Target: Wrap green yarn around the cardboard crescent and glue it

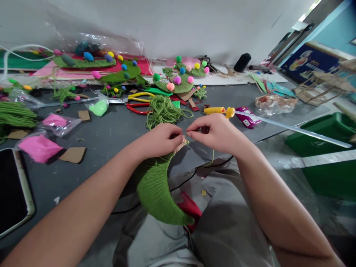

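Observation:
A crescent shape wrapped in green yarn (158,193) hangs over my lap, its lower tip pointing right. My left hand (160,141) is closed around its upper end, where a bare tan tip shows beside the fingers. Close by on the right, my right hand (214,131) pinches with thumb and fingertips near that tip. A thin green yarn strand (213,157) hangs below my right hand; where it passes through the fingers is hidden. Just beyond my left hand lies a loose heap of green yarn (164,111).
Behind the heap are scissors (118,100), red-and-yellow-handled pliers (140,104) and a yellow glue gun (215,111) with a long glue stick. Decorated green pieces (178,86) line the wall. A phone (13,189) lies left; a green bin (330,159) stands right.

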The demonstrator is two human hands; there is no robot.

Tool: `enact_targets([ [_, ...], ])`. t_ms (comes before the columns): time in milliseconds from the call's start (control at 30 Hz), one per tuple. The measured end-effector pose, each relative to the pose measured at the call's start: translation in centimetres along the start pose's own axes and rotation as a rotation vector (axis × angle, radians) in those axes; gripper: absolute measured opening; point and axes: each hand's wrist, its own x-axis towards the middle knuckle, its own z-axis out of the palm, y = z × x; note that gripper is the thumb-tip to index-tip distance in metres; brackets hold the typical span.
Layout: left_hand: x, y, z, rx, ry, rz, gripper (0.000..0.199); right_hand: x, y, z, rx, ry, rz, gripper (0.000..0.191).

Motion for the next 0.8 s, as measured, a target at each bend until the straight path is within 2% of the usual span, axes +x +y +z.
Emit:
enact_targets([
  [133, 0.2, -0.5, 0.1, 0.047, 0.052, -0.019, 0.032, -1.0, -1.1, -0.1, 0.001, 0.007, 0.007, 0.014],
  [233, 0.4, -0.7, 0.3, 0.054, 0.137, -0.038, 0.032, -1.9, -1.6, 0.1, 0.03, -0.005, 0.013, 0.015],
  [367, 0.8, -0.8, 0.0, 0.095, 0.298, -0.075, 0.03, -2.6, -1.4, 0.5, 0.015, -0.055, 0.046, 0.015],
  [433, 0.8, -0.9, -0.2, 0.118, 0.338, -0.092, 0.031, -2.6, -0.9, 0.5, 0.026, -0.048, 0.093, 0.014],
  [500, 0.8, -1.0, -0.4, 0.117, 0.344, -0.099, 0.032, -2.4, -0.3, 0.4, 0.061, 0.057, 0.162, 0.013],
  [600, 0.6, -1.0, -0.6, 0.11, 0.343, -0.101, 0.033, -1.9, 0.9, 0.0, 0.153, 0.367, 0.25, 0.012],
  [667, 0.5, -0.8, -0.6, 0.086, 0.334, -0.072, 0.033, -1.7, 1.6, -0.1, 0.195, 0.512, 0.288, 0.014],
  [733, 0.3, -0.4, -0.7, 0.036, 0.317, -0.012, 0.032, -1.8, 2.2, 0.0, 0.148, 0.482, 0.323, 0.015],
  [800, 0.0, 0.2, -0.8, -0.015, 0.308, 0.058, 0.032, -2.0, 2.6, 0.2, 0.042, 0.355, 0.314, 0.008],
])
